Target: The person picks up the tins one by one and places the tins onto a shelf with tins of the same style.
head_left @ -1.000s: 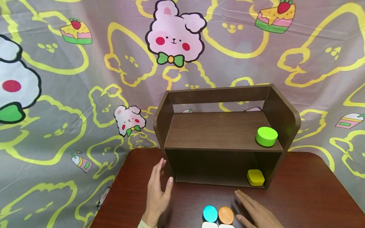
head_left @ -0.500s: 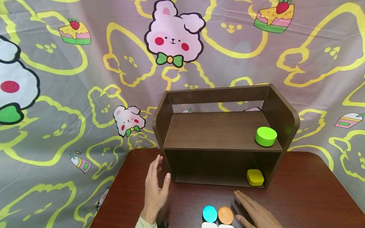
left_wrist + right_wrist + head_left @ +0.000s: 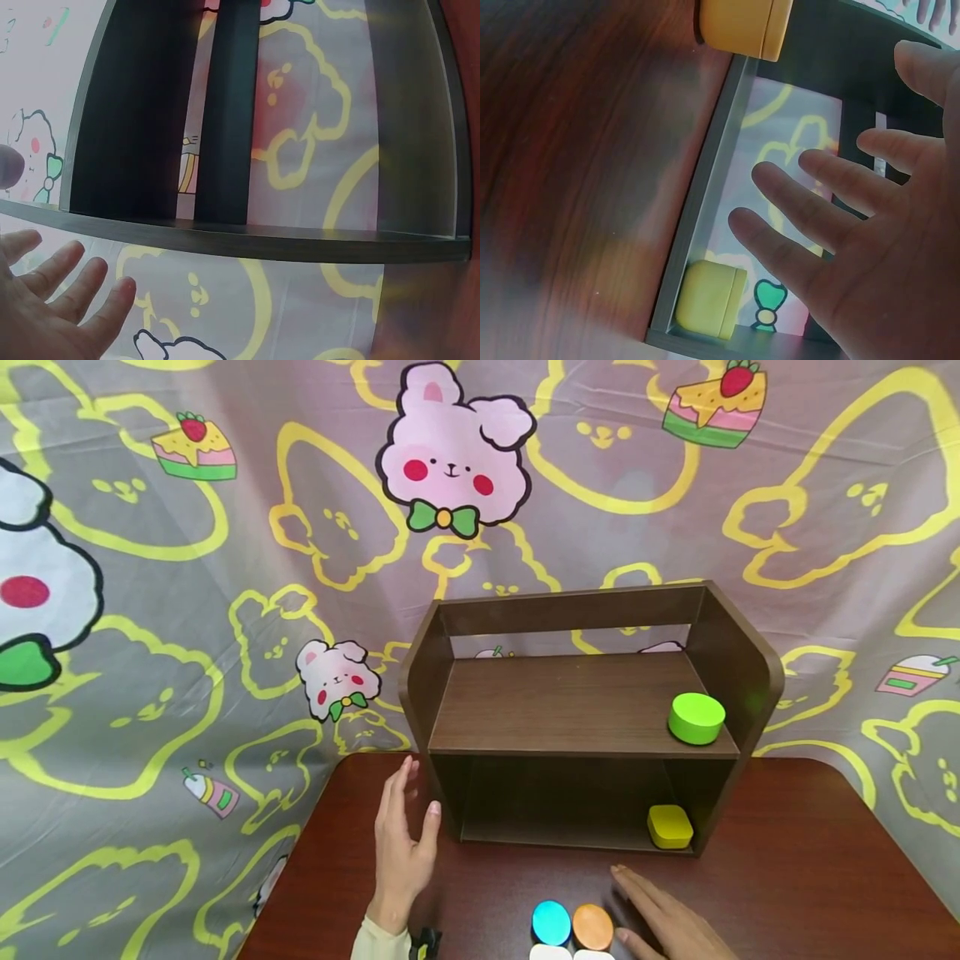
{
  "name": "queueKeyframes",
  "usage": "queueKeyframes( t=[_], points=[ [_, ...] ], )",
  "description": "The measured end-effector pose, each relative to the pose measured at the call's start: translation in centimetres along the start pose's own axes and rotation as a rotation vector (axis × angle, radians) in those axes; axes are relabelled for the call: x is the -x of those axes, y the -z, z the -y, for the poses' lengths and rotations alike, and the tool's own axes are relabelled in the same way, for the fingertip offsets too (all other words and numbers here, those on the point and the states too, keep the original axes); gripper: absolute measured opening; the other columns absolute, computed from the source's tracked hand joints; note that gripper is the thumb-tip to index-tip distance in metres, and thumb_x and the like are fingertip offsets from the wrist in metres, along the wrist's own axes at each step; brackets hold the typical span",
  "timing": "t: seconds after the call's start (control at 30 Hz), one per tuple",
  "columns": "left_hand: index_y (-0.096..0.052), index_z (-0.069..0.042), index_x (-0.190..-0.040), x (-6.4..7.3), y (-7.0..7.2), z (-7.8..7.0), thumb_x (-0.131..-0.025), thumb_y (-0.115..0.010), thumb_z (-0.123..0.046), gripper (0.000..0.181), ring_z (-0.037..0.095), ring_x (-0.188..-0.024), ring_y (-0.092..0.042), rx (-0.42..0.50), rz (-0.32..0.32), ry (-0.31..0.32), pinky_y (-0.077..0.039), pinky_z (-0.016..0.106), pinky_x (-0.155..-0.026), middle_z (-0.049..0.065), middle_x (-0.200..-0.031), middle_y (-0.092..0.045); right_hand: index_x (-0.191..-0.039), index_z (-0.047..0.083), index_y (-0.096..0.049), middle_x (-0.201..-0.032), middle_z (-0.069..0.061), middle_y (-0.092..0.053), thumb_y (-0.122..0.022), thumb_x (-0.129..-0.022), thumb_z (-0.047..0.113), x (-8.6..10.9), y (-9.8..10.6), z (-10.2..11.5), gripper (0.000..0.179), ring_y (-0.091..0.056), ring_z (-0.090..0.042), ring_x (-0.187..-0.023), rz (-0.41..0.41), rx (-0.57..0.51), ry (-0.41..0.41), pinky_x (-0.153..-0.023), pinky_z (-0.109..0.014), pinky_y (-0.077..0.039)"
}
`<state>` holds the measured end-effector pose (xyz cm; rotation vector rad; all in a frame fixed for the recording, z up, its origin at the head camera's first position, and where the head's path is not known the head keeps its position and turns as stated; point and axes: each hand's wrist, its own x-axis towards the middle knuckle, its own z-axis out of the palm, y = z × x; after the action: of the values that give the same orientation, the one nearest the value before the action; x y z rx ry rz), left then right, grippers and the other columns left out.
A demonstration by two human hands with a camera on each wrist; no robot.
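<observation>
Low, left of middle, the left hand (image 3: 402, 857) points up; bottom right, the right hand (image 3: 667, 917) points up-left, fingers straight.

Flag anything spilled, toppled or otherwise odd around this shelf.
Nothing stands out. The brown two-tier shelf is upright, holding the green round box above and the yellow square box below. The blue round box and orange round box stand side by side. Two white items are partly out of frame.
</observation>
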<state>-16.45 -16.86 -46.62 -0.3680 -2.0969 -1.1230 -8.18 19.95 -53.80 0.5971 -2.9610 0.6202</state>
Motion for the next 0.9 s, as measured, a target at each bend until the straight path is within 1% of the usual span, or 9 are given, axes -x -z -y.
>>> queueKeyframes(
  t=[0.2, 0.37, 0.47, 0.57, 0.63, 0.67, 0.77, 0.83, 0.9],
  points=[
    [-0.042, -0.015, -0.159, -0.6, -0.1, -0.2, -0.093, -0.067, -0.004, 0.071, 0.032, -0.132, -0.056, 0.020, -0.016, 0.036, -0.051, 0.022, -0.102, 0.011, -0.146, -0.059, -0.155, 0.017, -0.048, -0.155, -0.004, -0.057, -0.051, -0.101, 0.065, -0.5, 0.4, 0.2, 0.073, -0.063, -0.031, -0.131, 0.070, -0.062, -0.027, -0.099, -0.052, -0.056],
    [-0.044, -0.009, -0.156, -1.1, -0.3, -0.2, -0.095, -0.068, -0.005, 0.066, 0.027, -0.132, -0.057, 0.035, -0.018, 0.061, -0.053, 0.023, -0.102, 0.010, -0.145, -0.059, -0.154, 0.018, -0.050, -0.153, -0.003, -0.058, -0.052, -0.100, 0.066, -0.4, 0.3, 0.3, 0.073, -0.064, -0.028, -0.131, 0.040, -0.040, -0.021, -0.099, -0.050, -0.056],
    [-0.046, -0.008, -0.155, -1.3, -0.3, 0.0, -0.095, -0.068, -0.005, 0.065, 0.024, -0.131, -0.058, 0.039, -0.024, 0.057, -0.056, 0.031, -0.101, 0.011, -0.144, -0.060, -0.153, 0.018, -0.051, -0.152, -0.001, -0.060, -0.054, -0.099, 0.066, -0.4, 0.1, 0.4, 0.072, -0.065, -0.026, -0.129, 0.015, -0.016, -0.012, -0.099, -0.048, -0.057],
    [-0.049, -0.008, -0.153, -1.6, -0.3, 0.2, -0.094, -0.069, -0.003, 0.063, 0.023, -0.128, -0.060, 0.054, -0.039, 0.032, -0.059, 0.039, -0.096, 0.012, -0.141, -0.063, -0.153, 0.018, -0.052, -0.149, -0.001, -0.062, -0.058, -0.099, 0.063, -0.5, 0.0, 0.3, 0.070, -0.066, -0.025, -0.127, -0.017, 0.006, 0.021, -0.096, -0.046, -0.058],
    [-0.050, -0.007, -0.152, -1.8, -0.3, 0.4, -0.093, -0.069, -0.002, 0.062, 0.024, -0.125, -0.062, 0.064, -0.052, 0.006, -0.060, 0.037, -0.094, 0.013, -0.138, -0.064, -0.153, 0.018, -0.052, -0.148, -0.002, -0.062, -0.059, -0.099, 0.061, -0.6, 0.0, 0.2, 0.069, -0.067, -0.025, -0.126, -0.030, 0.013, 0.043, -0.094, -0.045, -0.059],
    [-0.051, -0.007, -0.151, -1.9, -0.3, 0.4, -0.093, -0.069, -0.001, 0.061, 0.024, -0.124, -0.062, 0.071, -0.057, -0.002, -0.059, 0.033, -0.094, 0.013, -0.137, -0.065, -0.152, 0.017, -0.053, -0.148, -0.002, -0.063, -0.060, -0.099, 0.059, -0.6, -0.1, 0.1, 0.068, -0.067, -0.025, -0.125, -0.044, 0.021, 0.060, -0.093, -0.044, -0.059],
    [-0.052, -0.005, -0.149, -2.1, -0.3, 0.4, -0.093, -0.070, -0.002, 0.059, 0.023, -0.122, -0.063, 0.080, -0.059, 0.000, -0.058, 0.026, -0.094, 0.013, -0.134, -0.066, -0.152, 0.016, -0.053, -0.148, -0.002, -0.062, -0.061, -0.100, 0.058, -0.7, -0.2, 0.1, 0.067, -0.067, -0.025, -0.126, -0.043, 0.027, 0.078, -0.093, -0.043, -0.059],
    [-0.053, -0.004, -0.148, -2.3, -0.3, 0.4, -0.094, -0.069, -0.001, 0.057, 0.023, -0.121, -0.064, 0.090, -0.057, 0.006, -0.060, 0.031, -0.093, 0.013, -0.133, -0.066, -0.153, 0.016, -0.052, -0.149, -0.002, -0.062, -0.060, -0.100, 0.058, -0.8, -0.3, 0.1, 0.068, -0.066, -0.025, -0.127, -0.030, 0.024, 0.082, -0.094, -0.043, -0.059],
    [-0.053, -0.003, -0.148, -2.4, -0.2, 0.5, -0.095, -0.069, -0.003, 0.055, 0.022, -0.121, -0.064, 0.099, -0.049, 0.020, -0.061, 0.040, -0.092, 0.013, -0.132, -0.066, -0.153, 0.017, -0.052, -0.149, -0.002, -0.061, -0.059, -0.100, 0.059, -0.9, -0.3, 0.2, 0.069, -0.066, -0.025, -0.127, -0.012, 0.015, 0.071, -0.095, -0.044, -0.059]
  ],
)
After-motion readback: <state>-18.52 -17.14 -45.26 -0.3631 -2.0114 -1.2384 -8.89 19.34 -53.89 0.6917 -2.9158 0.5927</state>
